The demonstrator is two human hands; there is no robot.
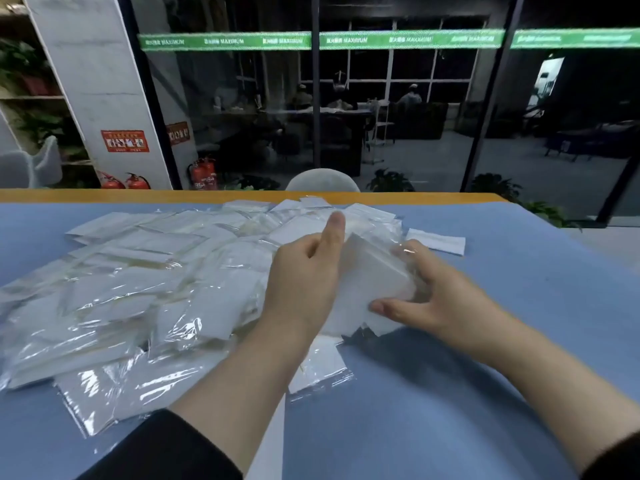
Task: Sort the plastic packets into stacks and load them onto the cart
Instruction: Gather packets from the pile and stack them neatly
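Note:
A stack of white plastic packets [367,282] is lifted a little above the blue table, tilted, between both hands. My left hand [304,271] grips its left side, index finger pointing up along the edge. My right hand [436,292] curls round its right side, thumb under the near edge. A wide loose heap of clear and white packets [138,289] covers the table to the left and behind. One lone packet [438,241] lies flat to the far right. Another [318,368] lies under my left forearm. No cart is visible.
The blue table [502,341] has an orange far edge [104,195]. Behind it stands a white chair back [322,180], then dark glass walls. Red fire extinguishers [204,174] stand on the floor at the left by a white pillar.

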